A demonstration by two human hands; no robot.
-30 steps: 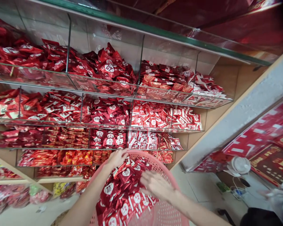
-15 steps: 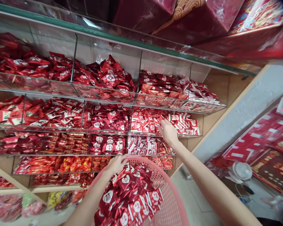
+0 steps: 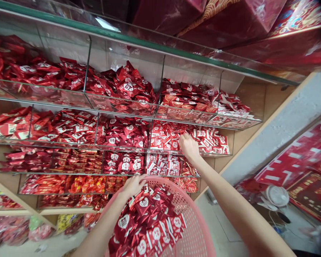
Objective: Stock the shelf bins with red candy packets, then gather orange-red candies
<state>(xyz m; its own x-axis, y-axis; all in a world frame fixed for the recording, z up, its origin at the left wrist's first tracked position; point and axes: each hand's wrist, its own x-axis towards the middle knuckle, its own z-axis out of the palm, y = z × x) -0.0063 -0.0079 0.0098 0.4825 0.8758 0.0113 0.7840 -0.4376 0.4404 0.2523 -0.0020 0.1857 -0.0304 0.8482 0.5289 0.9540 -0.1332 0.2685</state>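
Observation:
My left hand (image 3: pixel 133 185) grips the far rim of a pink plastic basket (image 3: pixel 195 232) that holds a heap of red foil sweet packets (image 3: pixel 147 221). My right hand (image 3: pixel 188 146) reaches up into a clear bin on the second shelf, its fingers curled into the small red and white packets (image 3: pixel 173 137) there. Whether it holds any packet is hidden by the hand itself.
Tiered clear acrylic bins (image 3: pixel 123 107) full of red wrapped sweets fill the wall ahead. Large red gift boxes (image 3: pixel 230 21) sit on the top shelf. A grey counter edge (image 3: pixel 283 125) runs down the right, with a small white fan (image 3: pixel 276 195) on the floor beyond.
My right hand left the packets in the basket and rose to the second-shelf bin, then shifted slightly left among its packets. My left hand stayed on the basket rim.

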